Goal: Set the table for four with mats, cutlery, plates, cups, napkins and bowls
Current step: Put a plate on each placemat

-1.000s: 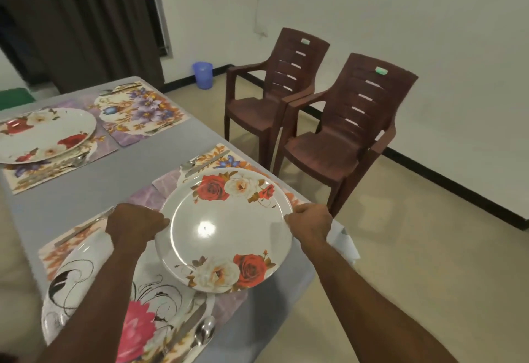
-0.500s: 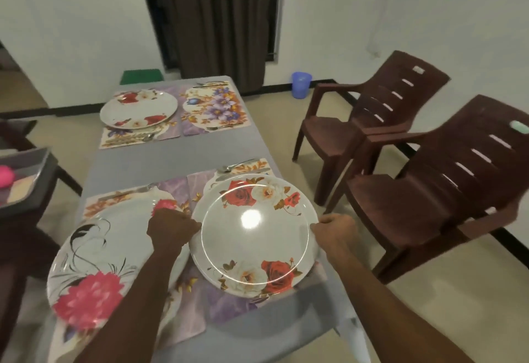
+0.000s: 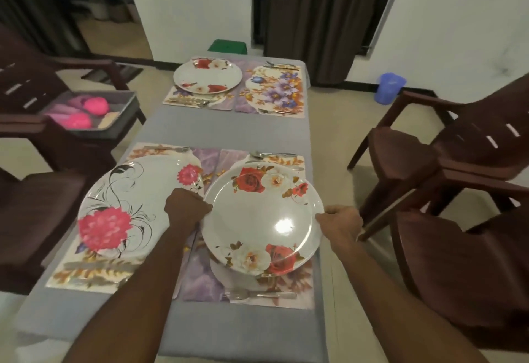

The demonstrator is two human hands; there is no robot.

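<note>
Lowered toward its mat (image 3: 292, 282) since before, rose plate (image 3: 262, 219) sits between both hands' (image 3: 187, 205) (image 3: 340, 219) clamped grip

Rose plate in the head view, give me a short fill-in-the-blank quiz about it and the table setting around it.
1. The rose plate is held at its rim by ____ hands, the left hand and the right hand.
2. The mat with no plate on it, the purple-flower mat, lies at the ____ right.
3. The plate with the big pink flower lies to the ____ of the rose plate.

Missing words: both; far; left
</note>
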